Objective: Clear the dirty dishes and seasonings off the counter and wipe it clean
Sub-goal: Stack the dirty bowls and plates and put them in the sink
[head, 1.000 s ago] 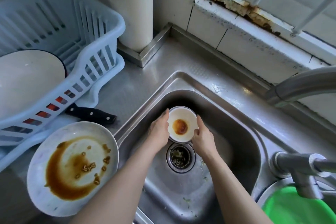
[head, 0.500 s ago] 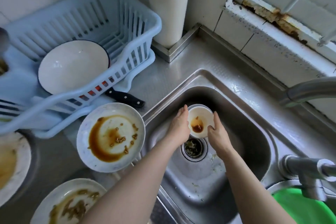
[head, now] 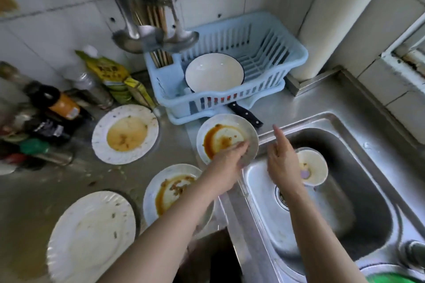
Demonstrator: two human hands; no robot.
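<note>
While left hand grips the sauce-smeared plate at its near rim, right hand hangs empty, fingers spread, over the sink. Support the far rim, keep it level, lower it beside the small bowl.

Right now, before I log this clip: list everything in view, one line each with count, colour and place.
Dirty plates: four, white with brown or yellow sauce, on the counter left of the sink; nearest the sink, sauce-filled one, front middle, front left.
Small bowl: one, white, stained, in the sink.
Sink: one, steel, right.
Dish rack: one, pale blue, against the wall.
Clean bowl: one, white, inside the rack.
Knife: one, black handle, sticking out from under the rack.
Seasoning bottles: several, mixed colours, far left; exact count unclear.
Ladles and skimmer: steel, hanging above the rack.
Left hand: gripping the rim of the plate nearest the sink.
Right hand: open, empty, above the sink.
</note>
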